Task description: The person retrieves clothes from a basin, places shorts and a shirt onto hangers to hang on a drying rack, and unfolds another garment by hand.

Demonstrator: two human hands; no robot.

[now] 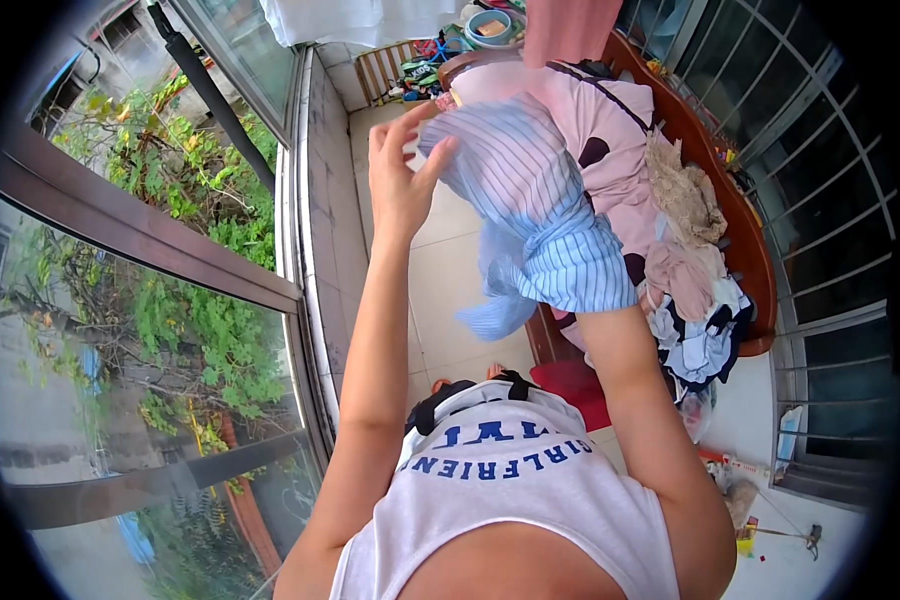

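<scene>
A thin light-blue garment with dark stripes (540,245) hangs over my right forearm, bunched around it near the elbow. My right hand is inside the garment, its fingers covered by the fabric. A pinkish tone shows through the sheer upper part. My left hand (402,175) is raised at the garment's upper left edge. Its thumb and fingers are apart and curved around that edge, with no firm pinch visible. A loose part of the garment dangles below, over the tiled floor.
On the right, a brown wooden sofa (765,265) bears pink bedding (610,130), beige lace cloth (685,185) and a heap of clothes (705,335). Window frames (305,250) line the left; barred windows stand at right. A pink cloth (565,30) and white cloth (360,20) hang overhead.
</scene>
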